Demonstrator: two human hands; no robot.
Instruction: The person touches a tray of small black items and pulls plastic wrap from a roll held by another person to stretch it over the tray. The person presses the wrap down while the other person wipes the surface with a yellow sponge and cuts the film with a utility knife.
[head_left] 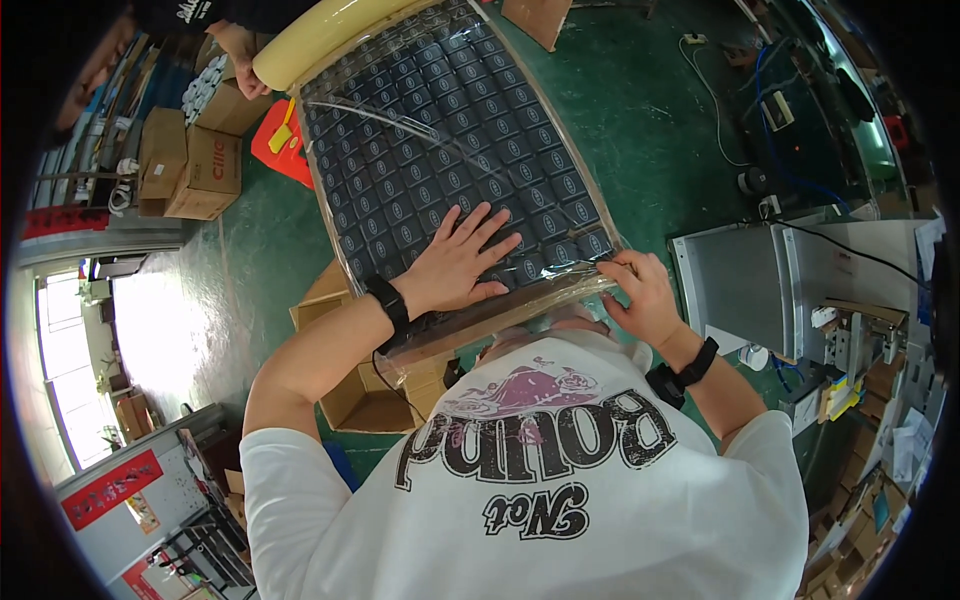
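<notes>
Black boxes (430,180): in close rows right in front of the person, under clear film (566,284); each looks small and light, though the whole batch would weigh more and could slip out of line if pushed sideways.
Film: shiny and creased along the near edge; I'd judge it thin, limp, slippery and quick to wrinkle.
Left hand (455,262): palm down over the boxes, fingers spread wide, gripping nothing.
Right hand (645,295): thumb and fingers drawn close on the film at the near right corner; how tightly, I can't tell.
Where to hold: film by its edge, a flat palm steadying the rows.
Far end: a yellowish roll (320,42) lies across, another person's hand (243,62) beside it.
</notes>
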